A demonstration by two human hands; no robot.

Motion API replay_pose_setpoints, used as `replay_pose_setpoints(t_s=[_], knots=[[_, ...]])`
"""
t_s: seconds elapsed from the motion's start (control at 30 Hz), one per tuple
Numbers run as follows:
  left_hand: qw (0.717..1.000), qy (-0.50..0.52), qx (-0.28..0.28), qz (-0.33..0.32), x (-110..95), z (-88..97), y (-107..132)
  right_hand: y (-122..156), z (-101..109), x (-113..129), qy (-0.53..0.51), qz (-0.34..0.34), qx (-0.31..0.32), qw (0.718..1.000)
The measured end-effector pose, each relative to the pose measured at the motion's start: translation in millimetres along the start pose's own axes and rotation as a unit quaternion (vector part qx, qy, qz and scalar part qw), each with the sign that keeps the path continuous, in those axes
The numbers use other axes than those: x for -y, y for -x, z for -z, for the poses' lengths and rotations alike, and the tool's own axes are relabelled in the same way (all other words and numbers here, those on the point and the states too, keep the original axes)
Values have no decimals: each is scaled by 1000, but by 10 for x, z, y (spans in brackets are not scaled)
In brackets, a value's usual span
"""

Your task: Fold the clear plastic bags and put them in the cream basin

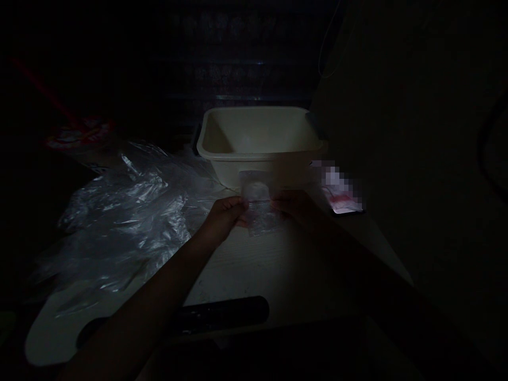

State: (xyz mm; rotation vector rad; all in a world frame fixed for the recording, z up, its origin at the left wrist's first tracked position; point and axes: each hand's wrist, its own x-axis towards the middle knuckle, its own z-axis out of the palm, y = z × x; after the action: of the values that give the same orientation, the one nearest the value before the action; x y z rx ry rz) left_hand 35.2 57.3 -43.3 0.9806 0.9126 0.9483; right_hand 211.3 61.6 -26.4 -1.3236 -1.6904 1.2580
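Note:
Between my hands, in front of the tub, is a small clear plastic bag (265, 217), with a paler patch in its upper part. My left hand (227, 214) pinches its left edge between thumb and fingers. On the opposite edge, my right hand (291, 205) is closed as well, though deep shadow hides most of its fingers. Just beyond the bag stands a cream plastic tub (257, 157), its visible inside bare. A heap of crinkled clear plastic bags (130, 211) lies left of my left hand.
A lit phone (344, 203) rests right of the tub. At the far left is a cup (83, 140) with a red straw (47, 92). A long black bar (226, 313) lies along the near edge of the pale table (246, 270). The surroundings are very dark.

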Motion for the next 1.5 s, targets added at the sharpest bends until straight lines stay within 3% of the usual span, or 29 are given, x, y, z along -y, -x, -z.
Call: replay_pose_setpoints(t_s=[0.27,0.47,0.97,1.23,1.5], knots=[[1000,11,-3,-1,5,-2,-11,3,-3,-14,-4,-12,-7,1000],[1000,17,-3,-4,-12,-15,-1,9,19,-12,14,19,12,1000],[1000,16,-7,-6,-18,-7,0,13,-10,-49,-57,45,-9,997],[999,21,-28,-16,-5,4,-8,-3,-31,-81,-135,28,-5,990],[999,18,-42,-26,0,-7,-22,14,-69,-24,-154,-25,-44,987]])
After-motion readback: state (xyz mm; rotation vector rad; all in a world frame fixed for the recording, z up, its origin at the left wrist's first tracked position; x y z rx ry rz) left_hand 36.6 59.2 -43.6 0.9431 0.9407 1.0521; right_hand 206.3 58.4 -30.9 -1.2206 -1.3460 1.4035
